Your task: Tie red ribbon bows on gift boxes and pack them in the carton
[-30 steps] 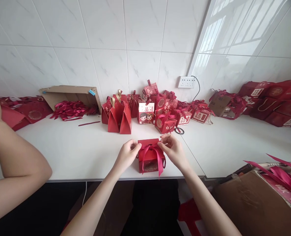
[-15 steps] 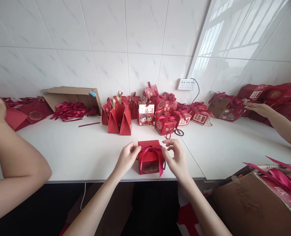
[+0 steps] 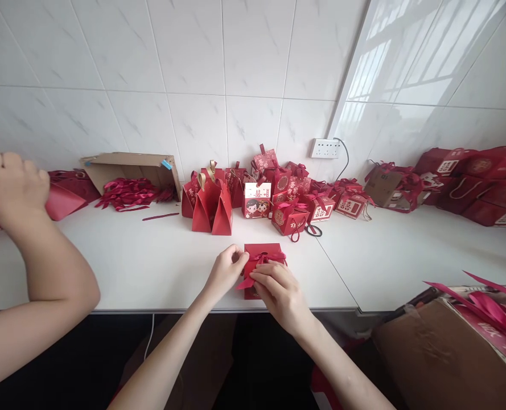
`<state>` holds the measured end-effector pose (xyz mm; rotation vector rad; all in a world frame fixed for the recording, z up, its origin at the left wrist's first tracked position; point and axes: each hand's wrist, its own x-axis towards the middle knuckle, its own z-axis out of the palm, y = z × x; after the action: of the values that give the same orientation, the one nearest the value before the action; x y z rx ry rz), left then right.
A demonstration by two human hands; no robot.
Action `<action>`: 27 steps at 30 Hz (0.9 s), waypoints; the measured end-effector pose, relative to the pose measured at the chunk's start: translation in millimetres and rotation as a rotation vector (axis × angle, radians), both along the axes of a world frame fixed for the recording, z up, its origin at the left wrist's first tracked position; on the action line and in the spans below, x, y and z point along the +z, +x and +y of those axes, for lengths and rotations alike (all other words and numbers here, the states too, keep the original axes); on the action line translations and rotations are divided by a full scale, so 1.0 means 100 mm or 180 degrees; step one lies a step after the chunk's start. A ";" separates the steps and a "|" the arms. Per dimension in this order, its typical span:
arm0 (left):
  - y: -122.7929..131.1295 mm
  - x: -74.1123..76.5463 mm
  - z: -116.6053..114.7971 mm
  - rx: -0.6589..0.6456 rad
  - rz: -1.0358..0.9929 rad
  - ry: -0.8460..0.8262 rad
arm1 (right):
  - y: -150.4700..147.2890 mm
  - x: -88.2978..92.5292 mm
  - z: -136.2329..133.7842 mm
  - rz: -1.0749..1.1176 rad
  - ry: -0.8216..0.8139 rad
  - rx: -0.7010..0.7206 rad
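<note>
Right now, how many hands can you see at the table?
3: left hand and right hand on the ribboned red box at the front edge; a co-worker's hand far left, closed on a red bag. Others may be out of frame.

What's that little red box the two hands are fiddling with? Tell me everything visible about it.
The red box is small, seemingly card, flat-topped. A darker red ribbon is tied in a bow across its top, one tail sticking out front left. It stands upright near the front edge of the white table. The left hand pinches the ribbon at its left side; the right hand covers its front, fingers on the ribbon.
</note>
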<state>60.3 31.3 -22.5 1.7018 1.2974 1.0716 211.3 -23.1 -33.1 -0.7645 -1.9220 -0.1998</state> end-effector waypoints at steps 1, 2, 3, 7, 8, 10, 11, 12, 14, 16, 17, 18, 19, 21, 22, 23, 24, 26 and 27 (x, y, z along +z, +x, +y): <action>0.00 0.01 0.00 0.0038 0.0039 0.0019 | 0.01 -0.01 -0.01 0.0119 0.0005 0.0083; 0.01 0.02 0.01 0.0096 0.0066 0.0071 | 0.02 -0.02 -0.02 0.0205 -0.0009 0.0148; 0.01 0.03 0.01 0.0164 0.0089 0.0183 | 0.03 -0.02 -0.02 0.0257 -0.0038 0.0197; 0.06 0.15 0.01 -0.0040 0.0369 0.1063 | 0.05 -0.01 -0.02 0.0230 -0.0069 0.0261; 0.08 0.18 0.01 -0.0227 0.0471 0.1211 | 0.05 -0.01 -0.02 0.0207 -0.0050 0.0261; 0.12 0.22 0.01 -0.0523 0.0645 0.1247 | 0.05 -0.01 -0.02 0.0182 -0.0044 0.0263; 0.13 0.23 0.01 -0.0592 0.0702 0.1183 | 0.05 0.00 -0.02 0.0182 -0.0054 0.0268; 0.14 0.23 0.02 -0.0621 0.0739 0.1104 | 0.04 0.00 -0.02 0.0185 -0.0065 0.0278; 0.15 0.22 0.04 -0.0645 0.0767 0.0968 | 0.04 0.01 -0.02 0.0197 -0.0069 0.0316; 0.14 0.20 0.07 -0.0677 0.0727 0.0888 | 0.04 0.01 -0.03 0.0174 -0.0046 0.0374; 0.13 0.19 0.08 -0.0697 0.0694 0.0853 | 0.04 0.01 -0.03 0.0144 -0.0037 0.0408; 0.13 0.18 0.09 -0.0715 0.0663 0.0818 | 0.05 0.01 -0.03 0.0113 -0.0029 0.0437; 0.13 0.18 0.10 -0.0734 0.0636 0.0783 | 0.05 0.01 -0.02 0.0085 -0.0020 0.0463; 0.13 0.17 0.11 -0.0751 0.0591 0.0724 | 0.06 0.00 -0.02 0.0036 0.0009 0.0516; 0.13 0.17 0.11 -0.0745 0.0575 0.0708 | 0.07 -0.01 -0.02 0.0011 0.0034 0.0534; 0.13 0.17 0.10 -0.0734 0.0561 0.0709 | 0.07 -0.01 -0.02 -0.0031 0.0062 0.0538; 0.13 0.16 0.10 -0.0726 0.0551 0.0725 | 0.08 -0.01 -0.03 -0.0098 0.0091 0.0534; 0.13 0.16 0.08 -0.0735 0.0539 0.0777 | 0.10 0.01 -0.07 -0.0320 0.0149 0.0496; 0.13 0.16 0.08 -0.0747 0.0547 0.0802 | 0.12 0.02 -0.09 -0.0428 0.0186 0.0476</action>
<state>73.3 39.0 -6.9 2.1162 1.0641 0.9995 223.4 -31.9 -31.0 -0.5781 -2.0817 -0.2188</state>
